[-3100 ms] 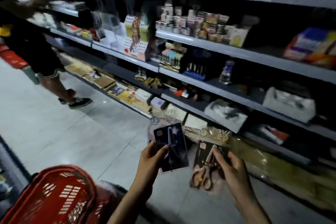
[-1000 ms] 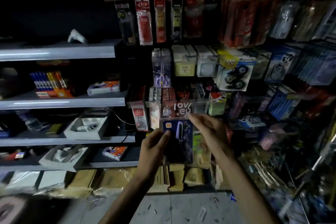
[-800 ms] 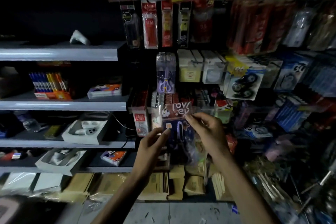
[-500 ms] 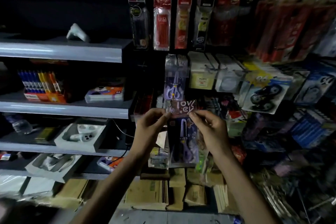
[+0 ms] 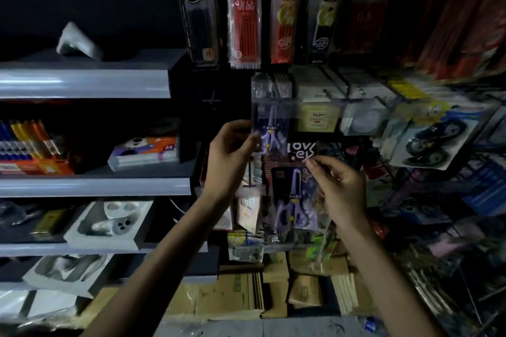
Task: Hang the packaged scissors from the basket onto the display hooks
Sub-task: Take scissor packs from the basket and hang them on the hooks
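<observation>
Packaged scissors [image 5: 297,197]: a clear pack with a dark card and one purple-handled pair inside, hanging upright in front of the hook wall, its white-lettered header at the top. The right hand [image 5: 339,189] pinched the pack's upper right edge between thumb and forefinger, with the other fingers curled. The left hand [image 5: 232,156], higher and to the left, had its fingers curled on the left edge of a hung scissors pack [image 5: 269,128], which also held a purple pair. The held pack sat just below and to the right of it. Blur hid whether the held pack's header was on a hook. On the grey shelves [image 5: 82,187] to the left, a white tray [image 5: 109,224] held pale pieces in its recesses, and an orange and purple box [image 5: 145,150] lay one level up. A red pen pack [image 5: 245,16] and a black pen pack [image 5: 197,13] hung above the hands. Small hung packs crowded behind the held pack. Cardboard boxes [image 5: 232,298] were stacked below at floor level.
</observation>
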Tool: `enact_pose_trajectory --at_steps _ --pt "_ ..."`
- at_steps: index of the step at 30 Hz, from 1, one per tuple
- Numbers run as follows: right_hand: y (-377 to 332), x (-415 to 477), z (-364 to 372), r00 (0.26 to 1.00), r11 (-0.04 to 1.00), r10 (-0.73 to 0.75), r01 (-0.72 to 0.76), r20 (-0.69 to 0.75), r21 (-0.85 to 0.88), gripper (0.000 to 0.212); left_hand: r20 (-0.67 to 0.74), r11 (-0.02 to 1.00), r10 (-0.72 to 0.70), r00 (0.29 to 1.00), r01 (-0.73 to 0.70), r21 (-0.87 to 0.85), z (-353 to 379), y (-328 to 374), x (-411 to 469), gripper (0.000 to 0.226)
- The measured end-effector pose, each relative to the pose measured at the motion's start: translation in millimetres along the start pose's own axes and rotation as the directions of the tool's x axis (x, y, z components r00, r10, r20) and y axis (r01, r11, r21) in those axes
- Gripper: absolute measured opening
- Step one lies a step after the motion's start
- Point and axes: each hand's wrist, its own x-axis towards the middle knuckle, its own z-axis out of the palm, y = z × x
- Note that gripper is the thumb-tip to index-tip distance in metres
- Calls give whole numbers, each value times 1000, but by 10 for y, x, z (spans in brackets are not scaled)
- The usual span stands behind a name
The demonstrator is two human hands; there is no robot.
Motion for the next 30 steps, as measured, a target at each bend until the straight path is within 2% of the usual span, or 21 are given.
enact_pose_trajectory --at_steps 5,10,15,23,30 --pt "55 109 63 999 999 44 -44 -19 26 19 62 999 -40 997 39 10 118 9 215 30" --pt "90 239 105 998 998 53 -52 -35 45 18 39 998 66 997 -65 -8 113 103 250 23" --pt "31 336 245 999 992 51 -51 -3 114 17 117 992 126 985 -123 -34 50 262 233 20" --pt "-119 530 480 998 992 33 -27 -46 121 15 150 974 214 965 -223 42 10 262 276 33" --pt "-165 647 604 992 974 88 -67 -88 219 16 204 951 249 947 -279 133 -37 188 263 44"
